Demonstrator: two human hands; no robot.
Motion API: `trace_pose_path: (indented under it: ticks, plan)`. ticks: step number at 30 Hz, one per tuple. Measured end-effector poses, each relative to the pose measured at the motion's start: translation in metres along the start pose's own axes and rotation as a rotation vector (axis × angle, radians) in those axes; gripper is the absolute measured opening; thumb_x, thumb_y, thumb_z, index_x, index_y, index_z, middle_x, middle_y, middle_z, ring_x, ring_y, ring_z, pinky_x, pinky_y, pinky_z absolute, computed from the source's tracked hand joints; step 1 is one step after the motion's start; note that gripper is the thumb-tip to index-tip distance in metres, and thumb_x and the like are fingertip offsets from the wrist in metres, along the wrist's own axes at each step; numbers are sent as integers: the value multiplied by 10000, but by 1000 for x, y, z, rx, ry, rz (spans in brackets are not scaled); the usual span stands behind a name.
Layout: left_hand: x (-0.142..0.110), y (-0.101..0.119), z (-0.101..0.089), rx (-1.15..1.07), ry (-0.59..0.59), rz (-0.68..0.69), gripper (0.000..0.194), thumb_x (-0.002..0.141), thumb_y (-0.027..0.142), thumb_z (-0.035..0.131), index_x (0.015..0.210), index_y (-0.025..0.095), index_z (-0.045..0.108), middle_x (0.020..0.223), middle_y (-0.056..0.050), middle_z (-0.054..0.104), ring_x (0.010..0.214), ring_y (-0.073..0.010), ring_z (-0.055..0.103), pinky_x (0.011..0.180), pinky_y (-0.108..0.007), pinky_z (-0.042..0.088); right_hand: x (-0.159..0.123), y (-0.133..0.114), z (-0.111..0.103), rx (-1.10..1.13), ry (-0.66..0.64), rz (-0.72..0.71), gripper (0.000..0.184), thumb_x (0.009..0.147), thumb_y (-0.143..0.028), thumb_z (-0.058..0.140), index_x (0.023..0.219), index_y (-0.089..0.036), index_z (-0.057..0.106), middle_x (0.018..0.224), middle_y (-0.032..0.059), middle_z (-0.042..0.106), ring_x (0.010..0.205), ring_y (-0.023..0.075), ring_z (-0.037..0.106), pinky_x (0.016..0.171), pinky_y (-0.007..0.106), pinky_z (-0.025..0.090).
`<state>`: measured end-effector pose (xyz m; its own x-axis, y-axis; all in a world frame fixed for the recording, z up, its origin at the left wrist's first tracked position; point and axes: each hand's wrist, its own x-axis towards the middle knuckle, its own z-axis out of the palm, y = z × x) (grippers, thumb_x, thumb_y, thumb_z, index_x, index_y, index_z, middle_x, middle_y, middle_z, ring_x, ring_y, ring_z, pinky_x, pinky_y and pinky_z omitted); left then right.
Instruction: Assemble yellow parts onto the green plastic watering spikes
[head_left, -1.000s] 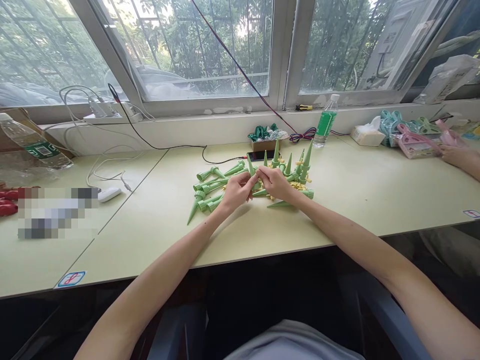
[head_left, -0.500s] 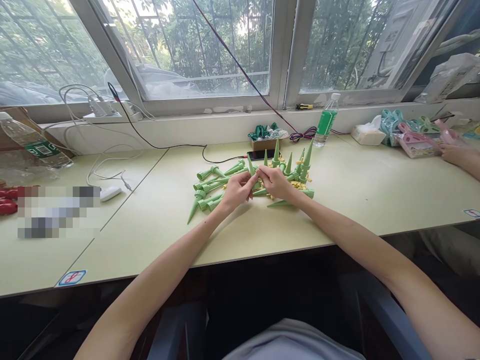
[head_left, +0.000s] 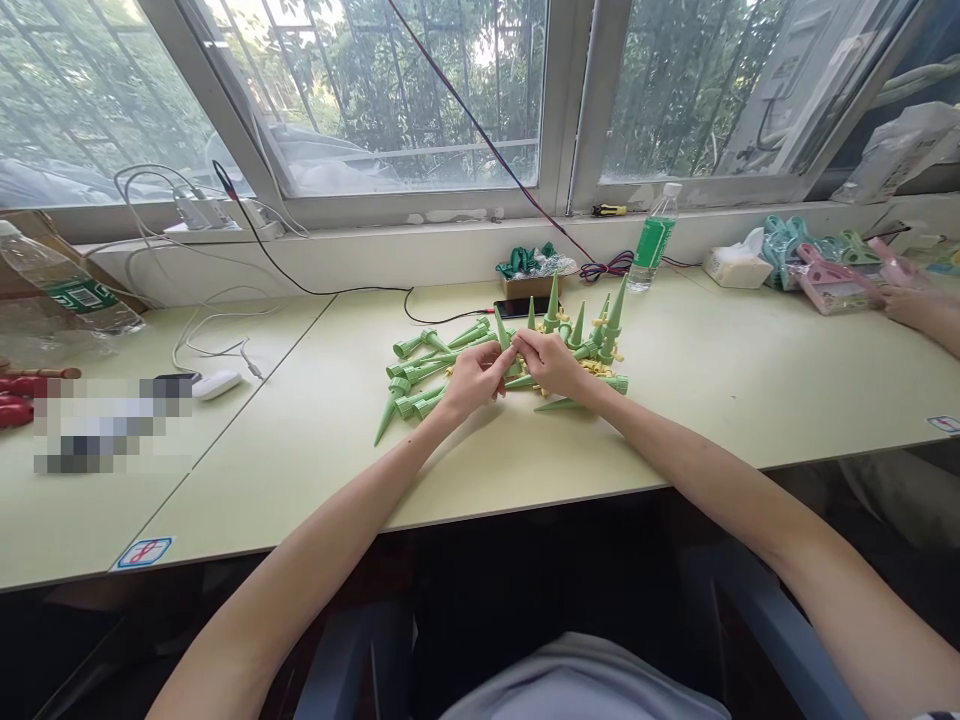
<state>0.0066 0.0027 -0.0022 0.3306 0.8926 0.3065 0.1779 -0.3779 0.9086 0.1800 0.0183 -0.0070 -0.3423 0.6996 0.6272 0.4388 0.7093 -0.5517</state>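
Observation:
My left hand point(head_left: 474, 380) is closed around a green plastic plant watering spike point(head_left: 502, 326), whose pointed tip rises above the fingers. The fingers of my right hand point(head_left: 549, 362) are pinched together against the same spike, meeting the left fingertips. Its lower part is hidden by my hands. To the left lie several loose green spikes point(head_left: 420, 371) with ribbed caps. On the right, several spikes point(head_left: 613, 322) stand point up, fitted with small yellow valves. More yellow valves point(head_left: 598, 369) lie in a small heap beside my right hand.
Behind the spikes are a phone point(head_left: 523, 307) on a cable and a small box point(head_left: 527, 287) with green wrapping. A water bottle point(head_left: 654, 240) stands by the sill, near a tissue pack point(head_left: 739, 266). Another person's hand point(head_left: 911, 305) touches pink packaged items point(head_left: 836, 280) at far right.
My hands and the spike between them stay almost in place. The view has shifted very slightly.

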Motion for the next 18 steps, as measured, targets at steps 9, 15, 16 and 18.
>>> trace_pose_path:
  ticks: [9, 15, 16, 18]
  plan:
    - [1, 0, 1, -5, -3, 2, 483, 843, 596, 688, 657, 193, 495, 508, 33, 486, 432, -123, 567, 347, -229, 351, -1, 0, 0, -1, 0, -11, 297, 1007, -291, 375, 722, -228, 318, 596, -47, 362, 542, 112, 289, 555, 278, 255]
    - [1, -1, 1, -4, -4, -4, 478, 847, 595, 682, 661, 194, 500, 501, 30, 494, 431, -121, 560, 350, -227, 358, 0, -1, -1, 2, 1, -5, 295, 1006, -283, 377, 720, -228, 324, 590, -48, 362, 540, 112, 287, 551, 276, 250]
    - [1, -1, 1, -1, -5, -3, 481, 849, 594, 681, 658, 194, 495, 501, 29, 494, 432, -122, 562, 352, -227, 361, 0, -2, -1, 3, 2, -9, 293, 1004, -280, 377, 721, -228, 325, 592, -48, 362, 540, 112, 286, 550, 276, 250]
    - [1, 0, 0, 6, -5, -4, 485, 852, 593, 678, 653, 196, 482, 498, 29, 492, 435, -126, 566, 355, -228, 363, 0, -2, -1, 4, 5, -19, 289, 1001, -273, 378, 721, -229, 324, 593, -48, 362, 538, 111, 284, 548, 276, 249]
